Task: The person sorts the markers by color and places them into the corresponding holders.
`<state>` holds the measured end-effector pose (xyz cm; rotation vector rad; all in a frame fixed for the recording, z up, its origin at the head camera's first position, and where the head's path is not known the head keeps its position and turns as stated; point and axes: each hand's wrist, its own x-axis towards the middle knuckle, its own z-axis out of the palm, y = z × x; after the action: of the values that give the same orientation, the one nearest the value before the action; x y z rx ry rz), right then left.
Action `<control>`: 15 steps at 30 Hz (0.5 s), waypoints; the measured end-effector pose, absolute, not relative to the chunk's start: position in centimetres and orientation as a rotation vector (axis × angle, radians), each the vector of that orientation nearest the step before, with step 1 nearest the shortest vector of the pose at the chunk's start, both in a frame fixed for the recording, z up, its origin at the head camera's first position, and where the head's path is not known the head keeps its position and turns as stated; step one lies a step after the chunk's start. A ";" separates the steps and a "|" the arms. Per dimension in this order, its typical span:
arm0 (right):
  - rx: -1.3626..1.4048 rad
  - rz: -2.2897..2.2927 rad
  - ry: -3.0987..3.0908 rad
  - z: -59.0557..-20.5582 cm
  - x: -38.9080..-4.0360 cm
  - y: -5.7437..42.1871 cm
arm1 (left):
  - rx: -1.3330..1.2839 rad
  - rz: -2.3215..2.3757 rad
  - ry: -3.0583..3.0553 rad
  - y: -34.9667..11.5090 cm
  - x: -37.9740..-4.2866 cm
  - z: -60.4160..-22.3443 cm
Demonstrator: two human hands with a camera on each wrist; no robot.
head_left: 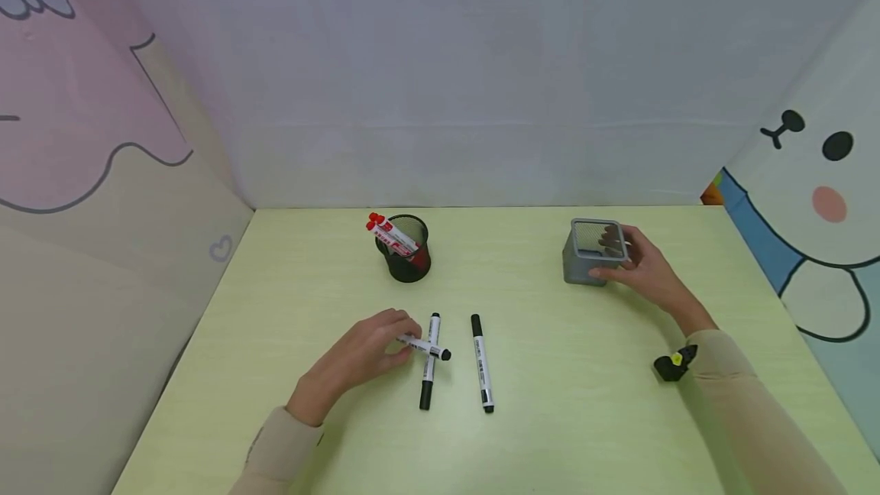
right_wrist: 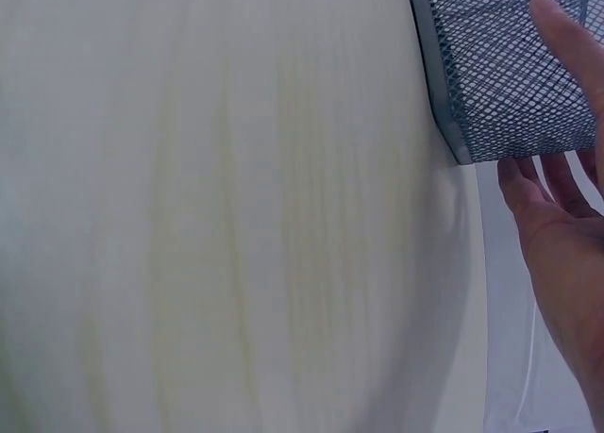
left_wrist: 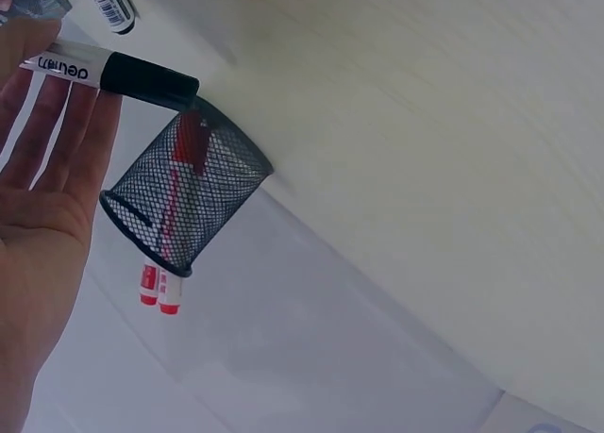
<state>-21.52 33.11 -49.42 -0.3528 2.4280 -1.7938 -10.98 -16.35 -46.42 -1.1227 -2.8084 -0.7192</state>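
A white marker (head_left: 428,347) is pinched between the thumb and fingers of my left hand (head_left: 374,348), held above another black-capped marker (head_left: 432,334) on the table. The held marker's black cap (left_wrist: 149,80) shows in the left wrist view. A third black-capped marker (head_left: 483,365) lies a little to the right. At the right, my right hand (head_left: 642,270) grips a grey square mesh pen holder (head_left: 580,258), thumb on the near side and fingers round the far side. The right wrist view shows the thumb across the holder's mesh wall (right_wrist: 510,84).
Behind the left hand stands a round black mesh pen holder (head_left: 410,270) with red-capped markers (head_left: 395,235) leaning in it. The pale table (head_left: 536,434) meets a white cloth backdrop (head_left: 440,98) at the back. A black wrist device (head_left: 674,363) sits by the right cuff.
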 end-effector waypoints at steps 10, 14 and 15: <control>-0.374 -1.809 2.398 -49.6 -21.7 33.2 | -1.116 -0.770 -2.712 -15.3 -11.8 -46.5; -0.377 -1.806 2.397 -49.6 -21.7 33.3 | -1.123 -0.792 -2.679 -14.9 -12.2 -46.4; -0.376 -1.803 2.400 -49.6 -21.7 33.3 | -1.123 -0.793 -2.675 -14.8 -12.3 -46.4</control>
<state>-21.68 33.28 -49.60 -0.3758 2.4004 -1.8030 -12.30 -14.83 -46.42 -1.1234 -2.6748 -0.7927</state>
